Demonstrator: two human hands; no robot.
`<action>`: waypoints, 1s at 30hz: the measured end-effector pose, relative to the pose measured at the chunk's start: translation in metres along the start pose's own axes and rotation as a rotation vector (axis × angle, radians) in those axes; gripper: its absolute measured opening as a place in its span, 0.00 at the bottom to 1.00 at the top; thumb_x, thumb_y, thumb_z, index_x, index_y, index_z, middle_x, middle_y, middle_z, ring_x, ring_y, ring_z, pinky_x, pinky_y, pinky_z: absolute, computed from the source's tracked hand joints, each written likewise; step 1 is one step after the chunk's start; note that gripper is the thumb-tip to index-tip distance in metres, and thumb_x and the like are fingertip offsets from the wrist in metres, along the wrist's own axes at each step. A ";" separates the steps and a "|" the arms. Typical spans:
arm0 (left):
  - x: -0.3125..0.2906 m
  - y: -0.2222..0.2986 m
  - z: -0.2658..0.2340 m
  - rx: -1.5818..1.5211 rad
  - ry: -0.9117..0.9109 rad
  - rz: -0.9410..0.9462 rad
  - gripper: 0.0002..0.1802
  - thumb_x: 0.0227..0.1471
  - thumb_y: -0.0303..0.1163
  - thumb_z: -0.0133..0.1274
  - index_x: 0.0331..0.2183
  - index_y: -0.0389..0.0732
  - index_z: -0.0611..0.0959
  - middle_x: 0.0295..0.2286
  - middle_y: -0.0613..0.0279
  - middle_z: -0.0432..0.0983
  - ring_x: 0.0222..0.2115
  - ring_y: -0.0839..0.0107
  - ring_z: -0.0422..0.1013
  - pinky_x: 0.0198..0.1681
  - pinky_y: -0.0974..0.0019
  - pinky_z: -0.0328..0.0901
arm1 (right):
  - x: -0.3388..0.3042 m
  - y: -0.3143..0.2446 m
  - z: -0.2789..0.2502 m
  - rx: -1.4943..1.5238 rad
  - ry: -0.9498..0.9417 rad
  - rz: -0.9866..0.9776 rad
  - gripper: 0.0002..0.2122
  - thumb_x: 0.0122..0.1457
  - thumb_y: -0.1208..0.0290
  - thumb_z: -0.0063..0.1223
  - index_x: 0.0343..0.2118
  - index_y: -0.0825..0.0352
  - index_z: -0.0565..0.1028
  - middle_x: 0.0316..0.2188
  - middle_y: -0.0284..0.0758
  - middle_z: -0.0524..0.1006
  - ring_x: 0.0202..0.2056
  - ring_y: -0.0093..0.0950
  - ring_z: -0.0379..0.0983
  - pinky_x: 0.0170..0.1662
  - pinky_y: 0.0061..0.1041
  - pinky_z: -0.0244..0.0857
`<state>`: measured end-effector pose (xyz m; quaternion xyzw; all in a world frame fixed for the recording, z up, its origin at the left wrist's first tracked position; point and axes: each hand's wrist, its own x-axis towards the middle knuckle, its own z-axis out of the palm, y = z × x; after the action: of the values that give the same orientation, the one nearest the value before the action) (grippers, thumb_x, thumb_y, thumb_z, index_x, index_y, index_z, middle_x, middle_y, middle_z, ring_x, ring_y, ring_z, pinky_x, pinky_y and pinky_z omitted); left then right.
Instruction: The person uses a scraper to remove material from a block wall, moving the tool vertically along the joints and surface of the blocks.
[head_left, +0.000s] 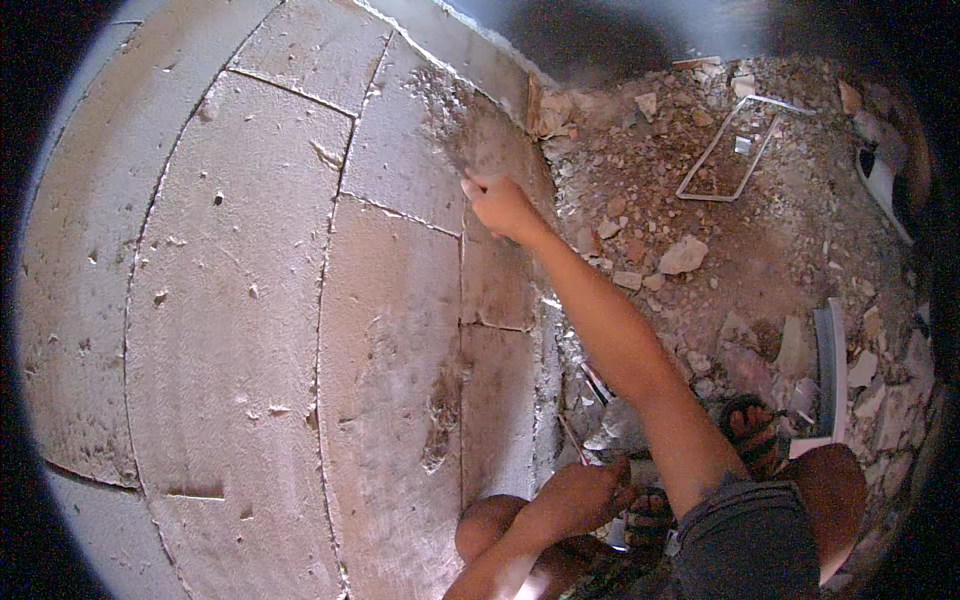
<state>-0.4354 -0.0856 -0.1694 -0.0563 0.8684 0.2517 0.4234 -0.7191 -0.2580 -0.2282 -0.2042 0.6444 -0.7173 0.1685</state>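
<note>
My right hand [500, 205] reaches out to the wall of large grey blocks [250, 300]. Its fingers are curled shut at a rough, chipped patch near a vertical joint. A blurred grey thing [490, 150] sticks up from the fist against the wall; I cannot tell what it is. My left hand [590, 490] is low by my knee, closed around a pale handle-like piece [640, 468]. A thin rod [575, 440] lies just above it at the foot of the wall.
Rubble and broken stone cover the ground right of the wall, with a bigger pale stone [683, 255]. Farther off lies a bent metal rectangular frame [725, 150], and a white board piece [830, 370] is on the right. My sandalled foot [750, 430] rests among the debris.
</note>
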 end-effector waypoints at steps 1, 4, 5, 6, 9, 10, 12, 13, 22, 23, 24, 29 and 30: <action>0.000 0.002 0.000 -0.008 0.029 0.024 0.23 0.55 0.46 0.41 0.40 0.33 0.69 0.25 0.39 0.74 0.29 0.43 0.72 0.34 0.46 0.66 | 0.005 0.001 0.003 0.004 0.009 0.009 0.20 0.58 0.57 0.41 0.47 0.65 0.72 0.43 0.50 0.72 0.45 0.47 0.69 0.49 0.35 0.62; -0.002 0.009 -0.005 -0.052 0.008 -0.017 0.20 0.55 0.46 0.43 0.39 0.38 0.71 0.27 0.43 0.75 0.31 0.44 0.72 0.36 0.49 0.66 | 0.011 0.007 0.004 0.018 0.007 0.021 0.20 0.58 0.57 0.42 0.47 0.65 0.72 0.42 0.50 0.73 0.45 0.47 0.69 0.49 0.35 0.62; -0.002 0.007 -0.004 -0.036 0.005 -0.006 0.21 0.55 0.46 0.42 0.38 0.36 0.71 0.26 0.42 0.75 0.30 0.44 0.72 0.35 0.48 0.66 | 0.011 0.008 0.004 0.030 0.000 -0.004 0.20 0.58 0.57 0.42 0.47 0.65 0.72 0.42 0.51 0.73 0.44 0.47 0.70 0.49 0.35 0.62; -0.001 0.004 -0.002 -0.019 0.000 0.006 0.22 0.55 0.46 0.42 0.38 0.35 0.71 0.26 0.42 0.75 0.29 0.44 0.72 0.34 0.47 0.66 | 0.011 0.011 -0.002 0.051 -0.002 -0.079 0.20 0.58 0.57 0.42 0.47 0.65 0.72 0.41 0.51 0.73 0.44 0.47 0.70 0.48 0.35 0.63; -0.007 0.002 -0.008 -0.007 -0.029 -0.021 0.23 0.55 0.46 0.42 0.39 0.34 0.70 0.25 0.42 0.75 0.28 0.44 0.72 0.33 0.47 0.67 | 0.004 -0.006 0.001 0.050 -0.039 -0.087 0.19 0.58 0.58 0.42 0.47 0.64 0.72 0.36 0.52 0.75 0.39 0.46 0.73 0.44 0.37 0.64; -0.009 0.005 -0.009 -0.013 -0.040 -0.034 0.23 0.55 0.46 0.42 0.39 0.34 0.70 0.25 0.42 0.75 0.28 0.44 0.72 0.33 0.47 0.67 | 0.000 -0.015 0.004 0.031 -0.058 -0.055 0.18 0.58 0.59 0.42 0.47 0.64 0.72 0.34 0.52 0.75 0.37 0.45 0.74 0.43 0.38 0.65; -0.002 0.002 0.001 -0.001 0.038 0.028 0.23 0.54 0.46 0.43 0.39 0.33 0.70 0.25 0.43 0.75 0.28 0.44 0.72 0.33 0.47 0.67 | 0.018 -0.016 0.000 -0.028 -0.032 -0.036 0.18 0.58 0.59 0.42 0.45 0.66 0.73 0.29 0.51 0.76 0.31 0.44 0.75 0.40 0.39 0.66; -0.001 0.001 0.004 0.001 0.095 0.045 0.23 0.54 0.45 0.43 0.39 0.33 0.70 0.25 0.43 0.75 0.28 0.44 0.72 0.33 0.47 0.67 | 0.022 -0.025 0.002 -0.048 -0.037 -0.038 0.18 0.58 0.59 0.41 0.44 0.66 0.73 0.27 0.51 0.76 0.28 0.44 0.75 0.38 0.39 0.66; -0.005 0.010 -0.013 0.007 -0.058 -0.058 0.24 0.54 0.45 0.43 0.42 0.33 0.69 0.25 0.42 0.75 0.30 0.44 0.73 0.34 0.47 0.67 | 0.012 -0.056 -0.008 -0.014 -0.182 -0.040 0.17 0.60 0.62 0.36 0.38 0.70 0.74 0.20 0.47 0.75 0.19 0.42 0.74 0.34 0.40 0.68; -0.002 0.012 -0.009 0.025 -0.048 -0.024 0.23 0.54 0.45 0.43 0.41 0.33 0.69 0.25 0.42 0.75 0.29 0.44 0.73 0.34 0.47 0.67 | 0.025 -0.045 -0.011 -0.047 -0.127 -0.044 0.17 0.60 0.61 0.38 0.37 0.69 0.74 0.17 0.44 0.73 0.16 0.37 0.71 0.28 0.37 0.66; 0.002 0.013 -0.004 0.043 -0.038 0.011 0.23 0.54 0.45 0.43 0.41 0.33 0.69 0.25 0.41 0.75 0.29 0.44 0.73 0.34 0.47 0.67 | 0.043 -0.034 -0.015 -0.082 -0.070 -0.048 0.16 0.60 0.60 0.40 0.36 0.68 0.75 0.14 0.41 0.71 0.13 0.33 0.69 0.23 0.34 0.64; -0.001 -0.004 0.004 0.006 0.034 0.023 0.22 0.54 0.45 0.42 0.39 0.34 0.70 0.24 0.41 0.75 0.29 0.44 0.72 0.34 0.47 0.66 | 0.030 -0.062 -0.019 -0.189 -0.221 -0.154 0.18 0.62 0.62 0.32 0.34 0.71 0.73 0.21 0.48 0.75 0.18 0.40 0.74 0.32 0.40 0.69; -0.002 -0.006 0.004 0.022 0.035 0.018 0.22 0.54 0.45 0.42 0.39 0.34 0.70 0.24 0.41 0.75 0.29 0.44 0.72 0.33 0.47 0.66 | 0.027 -0.057 -0.012 -0.161 -0.234 -0.144 0.18 0.62 0.62 0.32 0.33 0.71 0.73 0.21 0.48 0.75 0.18 0.39 0.74 0.31 0.39 0.69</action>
<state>-0.4297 -0.0892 -0.1720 -0.0482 0.8788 0.2449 0.4066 -0.7469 -0.2552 -0.1706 -0.3448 0.6596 -0.6449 0.1737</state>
